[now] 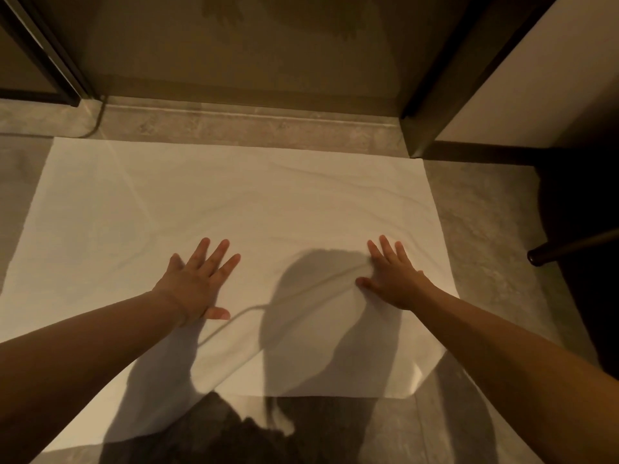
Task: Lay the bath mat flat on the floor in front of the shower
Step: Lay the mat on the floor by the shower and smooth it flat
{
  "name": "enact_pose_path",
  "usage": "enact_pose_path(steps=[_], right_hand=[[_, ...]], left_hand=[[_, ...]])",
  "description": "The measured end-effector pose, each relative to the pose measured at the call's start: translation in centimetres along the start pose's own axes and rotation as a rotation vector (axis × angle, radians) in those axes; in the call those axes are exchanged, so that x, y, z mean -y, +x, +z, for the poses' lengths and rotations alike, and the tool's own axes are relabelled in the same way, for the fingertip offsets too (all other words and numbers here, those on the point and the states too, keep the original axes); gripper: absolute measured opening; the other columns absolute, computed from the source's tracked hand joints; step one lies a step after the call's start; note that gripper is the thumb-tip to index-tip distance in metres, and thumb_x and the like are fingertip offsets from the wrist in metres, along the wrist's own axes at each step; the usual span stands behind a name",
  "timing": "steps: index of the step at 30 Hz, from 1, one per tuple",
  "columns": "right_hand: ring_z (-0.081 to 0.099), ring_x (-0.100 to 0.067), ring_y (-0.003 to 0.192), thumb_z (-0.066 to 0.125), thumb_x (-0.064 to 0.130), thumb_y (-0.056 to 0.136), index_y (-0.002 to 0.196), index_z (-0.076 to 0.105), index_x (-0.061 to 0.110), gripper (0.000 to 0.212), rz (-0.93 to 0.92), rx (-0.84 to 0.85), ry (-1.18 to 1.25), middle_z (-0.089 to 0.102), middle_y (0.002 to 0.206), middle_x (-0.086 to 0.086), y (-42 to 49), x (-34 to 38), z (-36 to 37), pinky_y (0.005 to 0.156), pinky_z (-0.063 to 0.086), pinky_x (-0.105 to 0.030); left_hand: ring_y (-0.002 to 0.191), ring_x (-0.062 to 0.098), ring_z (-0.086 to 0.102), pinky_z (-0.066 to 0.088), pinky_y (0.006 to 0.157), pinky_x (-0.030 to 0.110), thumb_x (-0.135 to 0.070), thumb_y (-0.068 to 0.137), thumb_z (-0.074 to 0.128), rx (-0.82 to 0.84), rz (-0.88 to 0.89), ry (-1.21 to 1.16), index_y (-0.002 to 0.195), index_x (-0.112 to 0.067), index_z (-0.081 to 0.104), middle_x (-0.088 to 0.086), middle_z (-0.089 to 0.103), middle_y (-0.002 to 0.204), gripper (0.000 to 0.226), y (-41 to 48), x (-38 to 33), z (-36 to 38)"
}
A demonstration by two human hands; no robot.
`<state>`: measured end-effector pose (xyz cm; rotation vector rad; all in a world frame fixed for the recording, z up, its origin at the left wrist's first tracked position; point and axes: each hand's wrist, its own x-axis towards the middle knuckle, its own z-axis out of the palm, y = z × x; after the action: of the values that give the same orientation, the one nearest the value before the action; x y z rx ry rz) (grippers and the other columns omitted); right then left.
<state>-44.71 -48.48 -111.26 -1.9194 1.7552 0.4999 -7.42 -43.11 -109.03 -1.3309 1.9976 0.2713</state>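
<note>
A white bath mat lies spread on the grey floor, its far edge along the shower threshold. A few shallow creases cross it, and one longer fold runs diagonally between my hands. My left hand presses flat on the mat left of centre, fingers straight and spread. My right hand presses flat on the mat's right part, fingers straight, just beside the fold. My shadow covers the mat's near middle.
The shower opening lies straight ahead, framed by dark door posts at left and right. A dark object with a round leg stands at the right. Bare grey floor borders the mat.
</note>
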Motion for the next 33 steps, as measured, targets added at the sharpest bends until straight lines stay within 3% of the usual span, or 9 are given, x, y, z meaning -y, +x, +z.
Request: enact_pose_path(steps=[5,9,13,17,20,21,25,29,33], right_hand=[[-0.011,-0.026,0.145,0.042,0.067,0.085,0.149,-0.002,0.031,0.085,-0.017,0.018,0.023,-0.012,0.159,0.003,-0.3,0.0,-0.5,0.108,0.02,-0.064],[0.012,-0.023,0.145,0.049,0.047,0.092,0.149,0.017,0.019,0.072,-0.068,-0.128,0.16,0.012,0.159,-0.004,-4.1,-1.1,-1.0,0.114,0.018,-0.039],[0.056,-0.026,0.105,0.057,0.029,0.09,0.118,0.056,0.014,0.032,-0.335,-0.358,0.101,0.059,0.116,-0.007,-10.2,-3.5,-1.5,0.085,0.048,-0.037],[0.057,-0.024,0.088,0.065,0.026,0.084,0.101,0.062,0.012,0.022,-0.368,-0.238,-0.016,0.06,0.098,-0.006,-14.3,-5.3,0.0,0.069,0.048,-0.034],[0.059,-0.024,0.081,0.07,0.023,0.08,0.096,0.064,0.01,0.021,-0.445,-0.18,-0.067,0.06,0.094,-0.009,-15.9,-6.1,1.6,0.062,0.051,-0.034],[0.059,-0.024,0.078,0.071,0.021,0.079,0.093,0.064,0.01,0.019,-0.472,-0.17,-0.06,0.061,0.093,-0.009,-16.1,-6.2,1.9,0.06,0.052,-0.033],[0.059,-0.028,0.076,0.07,0.022,0.079,0.091,0.063,0.007,0.02,-0.534,-0.147,-0.071,0.06,0.092,-0.012,-15.8,-6.7,2.4,0.058,0.051,-0.037],[0.059,-0.031,0.084,0.068,0.028,0.081,0.113,0.062,0.004,0.04,-0.602,-0.138,-0.206,0.061,0.108,-0.015,-14.9,-7.2,2.1,0.065,0.05,-0.041],[0.059,-0.033,0.081,0.059,0.025,0.088,0.106,0.066,0.007,0.027,-0.642,-0.126,-0.29,0.063,0.102,-0.014,-13.6,-7.6,1.2,0.064,0.049,-0.042]], left_hand=[[0.14,0.037,-0.021,0.015,0.109,0.054,-0.078,0.079,0.02,-0.032,-0.004,0.004,0.132,-0.018,-0.038,0.011,-0.042,0.14,0.099,0.2,-0.1,0.2],[0.139,0.032,-0.025,0.002,0.114,0.05,-0.072,0.082,0.004,-0.203,0.13,-0.082,0.137,-0.023,-0.035,0.01,-0.031,0.151,0.083,-0.1,-1.3,0.5],[0.143,0.025,-0.016,-0.003,0.117,0.043,-0.06,0.092,0.011,-0.351,0.407,-0.195,0.147,-0.024,-0.013,0.006,-0.016,0.156,0.07,-0.4,-4.4,-1.0],[0.143,0.032,0.011,0.008,0.115,0.047,-0.052,0.093,0.031,-0.484,0.687,-0.17,0.147,-0.012,0.025,0.01,0.017,0.155,0.067,-1.0,-8.3,-2.2],[0.138,0.036,0.026,0.025,0.111,0.051,-0.051,0.09,0.046,-0.518,0.759,-0.121,0.141,-0.008,0.038,0.015,0.032,0.149,0.067,-1.2,-10.2,-2.1],[0.139,0.037,0.021,0.023,0.111,0.053,-0.052,0.089,0.048,-0.479,0.741,-0.088,0.143,-0.01,0.034,0.016,0.029,0.15,0.07,-1.1,-10.7,-2.0],[0.13,0.028,-0.039,-0.026,0.106,0.043,-0.061,0.093,0.019,-0.354,0.647,0.126,0.142,-0.024,-0.023,0.003,-0.024,0.154,0.074,0.2,-11.5,-0.2],[0.128,0.03,-0.042,-0.03,0.102,0.044,-0.065,0.091,0.02,-0.32,0.622,0.117,0.137,-0.029,-0.032,-0.002,-0.033,0.149,0.078,0.7,-11.2,0.0],[0.127,0.03,-0.042,-0.031,0.101,0.044,-0.066,0.091,0.021,-0.302,0.613,0.131,0.136,-0.03,-0.034,-0.002,-0.035,0.148,0.08,0.5,-11.2,-0.4]])
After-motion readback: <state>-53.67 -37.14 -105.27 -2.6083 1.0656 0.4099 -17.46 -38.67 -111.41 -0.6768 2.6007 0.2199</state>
